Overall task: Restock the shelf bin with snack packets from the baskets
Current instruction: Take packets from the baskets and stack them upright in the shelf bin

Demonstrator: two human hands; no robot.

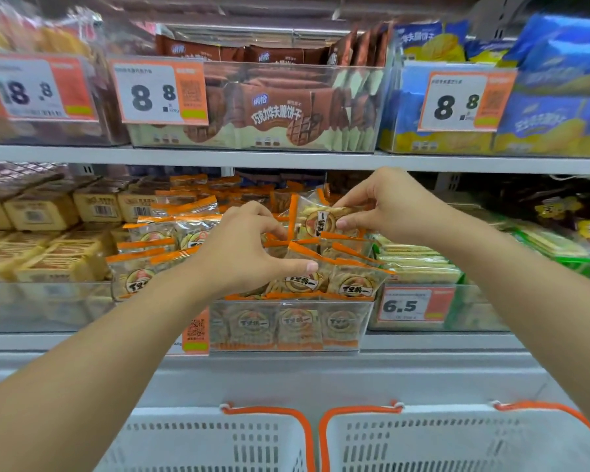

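A clear snack packet with orange sealed edges and a round printed label (321, 218) is pinched upright between the thumb and curled fingers of the right hand (385, 206), just above the heaped contents of the clear plastic shelf bin (286, 323). The left hand (249, 253) is laid over the pile below and to the left of the right hand, its thumb stretched along the front row of orange-edged packets (351, 281) and its fingers bent down among them; whether one is actually gripped cannot be told. The placing step is judged to be in hand: the held packet is being set into the right rear of the bin while the stack is steadied. Next, the packet would need to be slotted upright and released. Two white perforated baskets with orange handles (457, 437) are seen below both forearms; their contents are hidden.
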